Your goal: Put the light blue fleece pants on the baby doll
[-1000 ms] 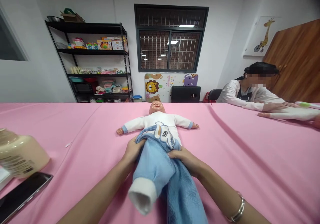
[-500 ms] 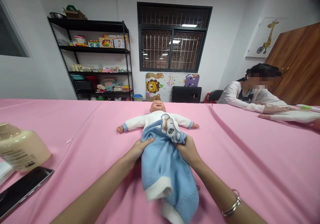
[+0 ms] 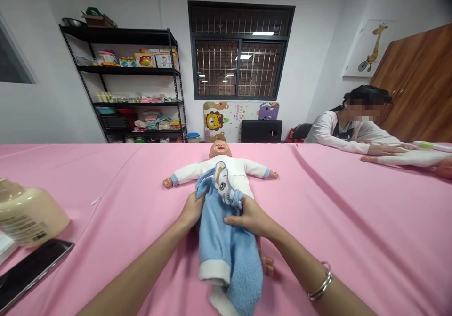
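A baby doll in a white top with blue cuffs lies on its back, arms spread, head away from me. Over its lower body hang blue fleece trousers with white cuffs and a cartoon animal patch at the waist. My left hand is closed on the left side of the waistband, fingertips hidden in the cloth. My right hand grips the right side below the patch, thumb lying across the front. One bare doll foot shows beside the right trouser leg.
A pink cloth covers the table. At the left are a cream pump bottle and a black phone. At the right a person sits with hands on another doll. A shelf stands behind.
Both hands have shifted the trousers left and slightly closer together. More of the doll's white top and a bare foot now show on the right. My right thumb has come onto the front.
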